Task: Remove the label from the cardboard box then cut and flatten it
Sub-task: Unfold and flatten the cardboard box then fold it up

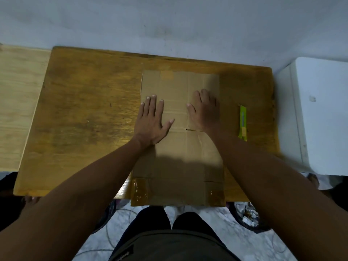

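A person presses a flattened cardboard box [180, 147] against a worn wooden table [84, 113], seen from a head-worn camera looking down. The box lies open as a single sheet right of the table's centre, its near edge hanging just past the table's front edge at 6 o'clock, above the person's knees. The left hand [152, 119] rests palm down on the sheet's left margin, at about 9 o'clock from the sheet's middle, fingers straight and spread wide, thumb angled out toward the centre crease; its little finger reaches the sheet's left edge. The right hand [205, 110] lies flat on the sheet at about 2 o'clock from its middle, fingers straight and close together, thumb set apart toward the left; neither hand holds anything. Glossy brown packing tape [139, 191] shows on the sheet's near left corner at 7 o'clock, and a paler tape patch sits on the far edge at 12 o'clock. A green utility knife [243, 122] lies on the table at 3 o'clock from the box, apart from it and just beyond the right hand, its length running away from the viewer. A white appliance [323, 113] stands beside the table's right end, and a paler wooden surface [17, 102] adjoins the left end. Below the table at 5 o'clock, a dark bin [248, 217] with crumpled scraps sits on the floor
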